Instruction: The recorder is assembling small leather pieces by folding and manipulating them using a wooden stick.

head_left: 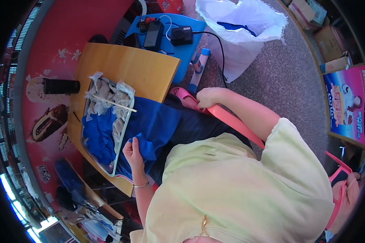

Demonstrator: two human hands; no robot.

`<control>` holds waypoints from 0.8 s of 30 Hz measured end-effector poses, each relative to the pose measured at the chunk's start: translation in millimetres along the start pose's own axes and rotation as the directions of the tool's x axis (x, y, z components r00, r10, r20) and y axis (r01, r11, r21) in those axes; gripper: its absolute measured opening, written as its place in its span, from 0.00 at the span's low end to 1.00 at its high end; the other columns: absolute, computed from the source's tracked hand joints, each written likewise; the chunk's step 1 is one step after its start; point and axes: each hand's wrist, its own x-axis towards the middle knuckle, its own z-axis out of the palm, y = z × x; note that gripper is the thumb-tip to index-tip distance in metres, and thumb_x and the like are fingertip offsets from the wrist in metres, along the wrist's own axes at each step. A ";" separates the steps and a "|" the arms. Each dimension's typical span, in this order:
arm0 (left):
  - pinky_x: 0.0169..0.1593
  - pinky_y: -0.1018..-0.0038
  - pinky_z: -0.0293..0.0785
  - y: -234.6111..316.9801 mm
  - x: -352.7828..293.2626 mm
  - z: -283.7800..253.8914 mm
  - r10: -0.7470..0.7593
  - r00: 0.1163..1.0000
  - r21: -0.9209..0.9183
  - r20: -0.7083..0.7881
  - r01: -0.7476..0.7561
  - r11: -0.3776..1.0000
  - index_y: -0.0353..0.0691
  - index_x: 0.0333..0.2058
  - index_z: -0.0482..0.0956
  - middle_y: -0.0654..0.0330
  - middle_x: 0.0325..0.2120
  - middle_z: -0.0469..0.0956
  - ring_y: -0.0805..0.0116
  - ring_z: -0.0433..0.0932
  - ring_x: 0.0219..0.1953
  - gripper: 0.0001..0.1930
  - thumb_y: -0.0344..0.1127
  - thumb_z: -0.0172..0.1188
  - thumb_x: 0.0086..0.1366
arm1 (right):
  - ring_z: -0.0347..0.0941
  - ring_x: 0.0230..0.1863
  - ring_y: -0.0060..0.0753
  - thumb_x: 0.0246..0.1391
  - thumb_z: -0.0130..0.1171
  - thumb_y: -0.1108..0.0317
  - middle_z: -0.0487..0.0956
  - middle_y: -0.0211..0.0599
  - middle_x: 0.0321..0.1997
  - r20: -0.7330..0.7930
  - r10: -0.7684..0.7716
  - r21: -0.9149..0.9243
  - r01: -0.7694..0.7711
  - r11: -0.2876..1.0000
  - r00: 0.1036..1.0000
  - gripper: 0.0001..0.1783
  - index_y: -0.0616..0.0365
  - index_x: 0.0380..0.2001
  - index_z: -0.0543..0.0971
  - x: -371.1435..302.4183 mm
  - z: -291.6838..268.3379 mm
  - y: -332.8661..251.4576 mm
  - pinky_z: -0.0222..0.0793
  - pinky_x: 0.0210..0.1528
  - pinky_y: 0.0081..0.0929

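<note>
My left hand [134,154] is closed on a bunched piece of blue cloth [147,146], just beside a pale-rimmed tray [122,150]. More crumpled blue cloth [97,135] fills the tray's nearer part, and greyish bundles in clear plastic [105,95] lie in its far part. A thin pale stick [115,103] rests across them. Blue fabric [158,119] spreads over my lap. My right hand [209,98] is curled closed at the front end of a pink chair arm [239,125]; what its fingers hold, if anything, is hidden.
The tray rests on a wooden table [129,60], with a black cylinder [61,86] at its left. Behind stands a blue stool [166,30] bearing black devices and cables. A white sack [241,44] stands on the grey floor [288,77]. Boxes [332,40] line the right side.
</note>
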 end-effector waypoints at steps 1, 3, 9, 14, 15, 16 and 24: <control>0.29 0.88 0.63 0.1 -0.2 -0.4 0.004 1.000 0.006 0.004 -0.004 1.000 0.35 0.30 0.79 0.70 0.22 0.75 0.86 0.68 0.24 0.11 0.36 0.54 0.67 | 0.76 0.42 0.48 0.45 0.56 0.59 0.80 0.48 0.38 -0.005 -0.002 0.006 0.002 1.000 1.000 0.17 0.57 0.35 0.82 1.6 1.9 1.2 0.70 0.45 0.39; 0.28 0.87 0.63 0.7 -0.1 -0.3 -0.027 1.000 0.010 -0.004 0.027 1.000 0.35 0.30 0.79 0.70 0.22 0.74 0.86 0.68 0.23 0.11 0.36 0.54 0.67 | 0.77 0.41 0.47 0.43 0.57 0.59 0.80 0.48 0.37 -0.008 -0.015 -0.041 0.014 0.999 1.000 0.16 0.58 0.33 0.83 4.5 3.6 3.4 0.70 0.44 0.39; 0.26 0.88 0.56 8.7 -1.8 8.9 -0.055 0.994 -0.024 -0.093 0.053 0.998 0.37 0.24 0.76 0.74 0.19 0.70 0.87 0.62 0.21 0.12 0.35 0.55 0.66 | 0.77 0.40 0.48 0.44 0.56 0.59 0.80 0.49 0.36 -0.019 -0.036 0.027 0.037 0.999 0.999 0.17 0.59 0.32 0.83 -3.9 -2.4 -2.2 0.70 0.44 0.40; 0.25 0.89 0.56 9.1 -3.7 9.4 -0.036 0.997 -0.007 -0.065 0.036 0.999 0.39 0.23 0.76 0.74 0.18 0.70 0.88 0.62 0.21 0.12 0.35 0.55 0.66 | 0.76 0.41 0.49 0.46 0.53 0.56 0.80 0.51 0.36 0.014 -0.102 -0.035 0.102 0.994 0.995 0.20 0.63 0.33 0.82 4.7 0.9 1.4 0.70 0.44 0.41; 0.25 0.89 0.55 10.6 -4.3 11.6 -0.060 0.992 0.006 -0.113 0.061 0.998 0.40 0.22 0.75 0.73 0.17 0.69 0.88 0.61 0.20 0.12 0.35 0.55 0.66 | 0.76 0.41 0.50 0.47 0.52 0.55 0.79 0.51 0.37 0.032 -0.126 -0.041 0.127 0.991 0.992 0.22 0.64 0.33 0.82 7.6 2.4 1.6 0.70 0.44 0.41; 0.25 0.89 0.55 9.1 -3.3 10.4 -0.067 0.992 0.009 -0.104 0.068 0.998 0.40 0.22 0.75 0.73 0.17 0.69 0.88 0.61 0.20 0.12 0.35 0.55 0.66 | 0.76 0.41 0.50 0.47 0.52 0.55 0.79 0.51 0.37 0.034 -0.119 -0.031 0.120 0.992 0.992 0.22 0.64 0.33 0.82 4.6 1.9 2.5 0.70 0.44 0.41; 0.25 0.87 0.58 7.2 -4.3 6.2 -0.106 0.989 0.019 -0.102 0.108 0.994 0.42 0.22 0.73 0.72 0.18 0.70 0.86 0.64 0.21 0.13 0.37 0.55 0.66 | 0.76 0.45 0.47 0.51 0.50 0.55 0.80 0.46 0.41 0.116 -0.116 -0.127 0.131 0.983 0.986 0.21 0.58 0.38 0.81 10.5 -5.0 -2.2 0.71 0.44 0.41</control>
